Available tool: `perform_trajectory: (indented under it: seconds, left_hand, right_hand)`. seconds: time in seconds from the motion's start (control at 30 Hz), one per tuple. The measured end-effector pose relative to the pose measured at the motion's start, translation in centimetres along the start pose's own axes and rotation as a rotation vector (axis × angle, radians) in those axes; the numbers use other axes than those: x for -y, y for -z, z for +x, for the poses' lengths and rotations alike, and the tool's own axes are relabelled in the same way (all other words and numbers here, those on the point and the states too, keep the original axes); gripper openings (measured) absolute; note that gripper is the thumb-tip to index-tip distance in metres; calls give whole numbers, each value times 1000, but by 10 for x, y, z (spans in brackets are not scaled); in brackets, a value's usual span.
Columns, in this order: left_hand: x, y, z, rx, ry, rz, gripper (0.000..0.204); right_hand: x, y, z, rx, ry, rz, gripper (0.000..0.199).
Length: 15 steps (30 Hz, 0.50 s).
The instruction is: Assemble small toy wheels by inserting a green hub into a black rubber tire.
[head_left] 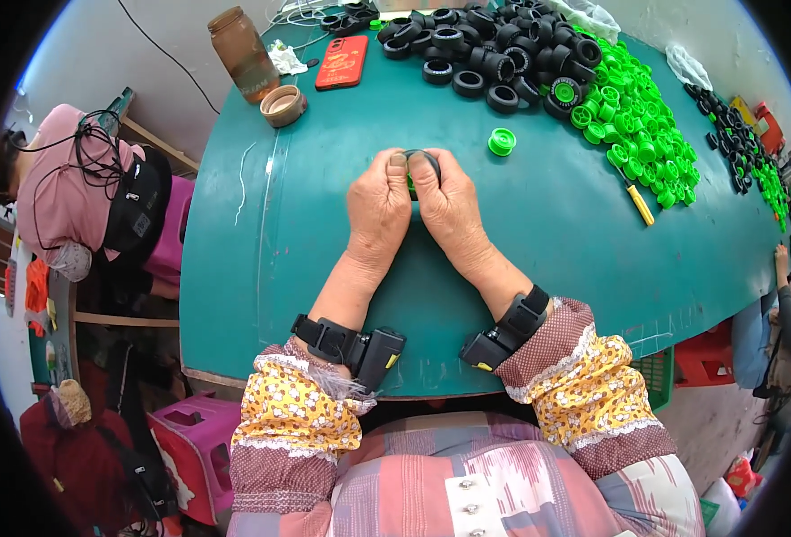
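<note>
Over the middle of the green table (306,215), black tyre (434,162) sits between the two hands, with a green hub (411,182) showing as a sliver in the gap between the thumbs. Left hand (380,201) is on the part's left side, fingers curled in, thumb pointing away from the body; right hand (449,199) mirrors it on the right, thumb laid along the part. Both are closed to a tight grip on it, thumbs side by side. Fingertips are mostly hidden, so can't tell exactly where each one bears, or how hub and tyre fit together. Only a dark arc of the tyre is visible, by the right thumb. Nearest loose part: single green wheel (502,141), right of and slightly beyond the right hand, not touching it. Farther out: tyre pile (494,64) toward the far edge, meeting the green wheel pile (646,134) on the right. Yellow-handled screwdriver (640,204) lies at the near side of that pile, handle toward the person. Far left: red phone (342,63), brown bottle (241,55), round cap (283,106) just in front of the bottle. Black strap units (379,358) on both wrists, well apart from the part.
</note>
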<state>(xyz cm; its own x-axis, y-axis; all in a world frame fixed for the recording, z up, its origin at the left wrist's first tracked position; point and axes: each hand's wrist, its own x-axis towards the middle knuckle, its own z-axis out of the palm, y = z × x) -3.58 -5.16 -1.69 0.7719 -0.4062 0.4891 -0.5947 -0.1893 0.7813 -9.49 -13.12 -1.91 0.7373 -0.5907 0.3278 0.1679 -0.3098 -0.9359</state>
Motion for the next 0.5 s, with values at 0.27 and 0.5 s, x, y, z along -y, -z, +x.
perform_trajectory:
  seconds: [0.27,0.5]
  left_hand:
    - [-6,-1,0,-14,88,-206,25]
    - [-14,4,3,38,193,-476,24]
  right_hand:
    - [5,1,-4,18,-198,422,28]
    - [16,4,1,27,-53,329,25]
